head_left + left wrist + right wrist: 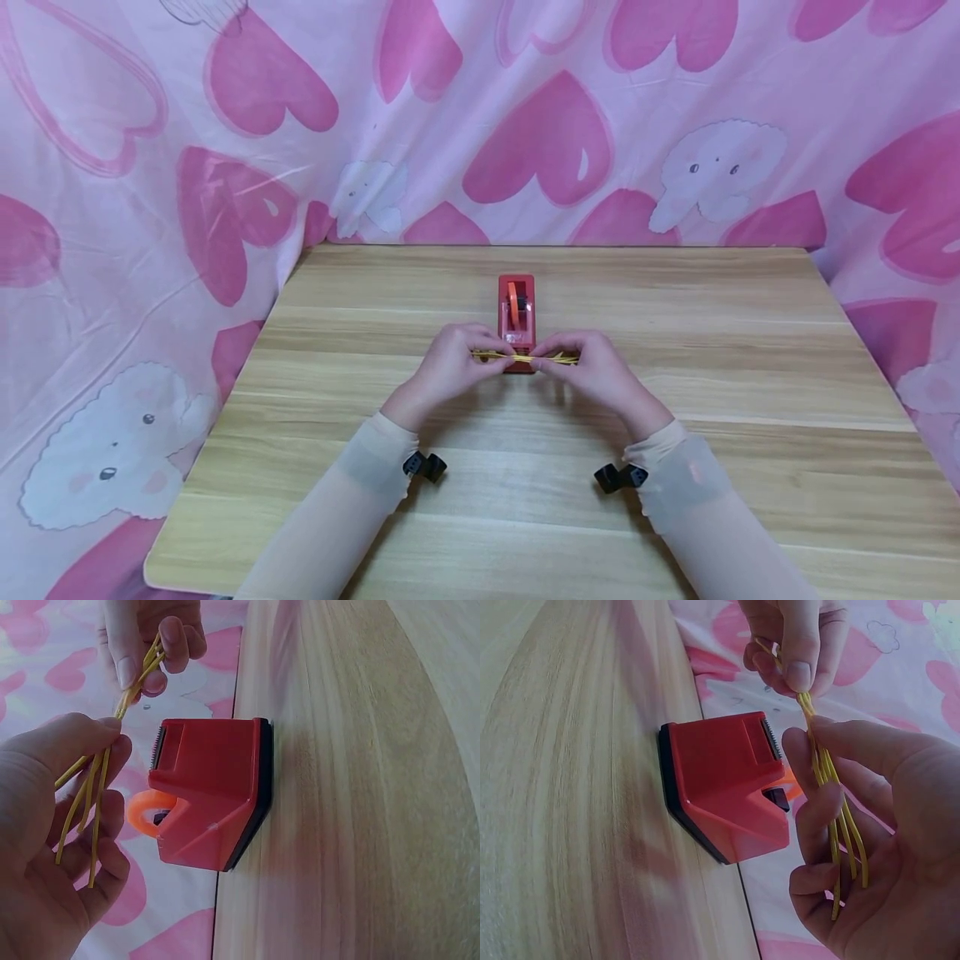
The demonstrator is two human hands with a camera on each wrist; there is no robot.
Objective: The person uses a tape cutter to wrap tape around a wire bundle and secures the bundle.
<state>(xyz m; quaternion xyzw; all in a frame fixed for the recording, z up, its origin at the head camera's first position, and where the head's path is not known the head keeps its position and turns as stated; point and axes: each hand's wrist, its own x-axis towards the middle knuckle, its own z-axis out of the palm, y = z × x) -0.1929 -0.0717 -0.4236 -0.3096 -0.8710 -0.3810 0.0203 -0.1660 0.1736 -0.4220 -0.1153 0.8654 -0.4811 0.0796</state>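
Several thin yellow wires (522, 358) form a small bundle, held level between the two hands. My left hand (463, 360) pinches one side of the bundle between thumb and forefinger, and loose wire ends spread over its palm in the left wrist view. Close beside it, my right hand (583, 363) pinches the other side, its wire ends fanning out below the thumb (870, 742). Just behind the hands stands a red tape dispenser (517, 310) with an orange ring (150, 812) in it and a toothed cutting edge. The hands cover part of its front in the head view.
The dispenser stands on a wooden table (360, 300). Pink cloth (420, 150) with hearts and white animal faces hangs behind and at both sides of the table. Small black cameras (424, 467) sit on both wrists.
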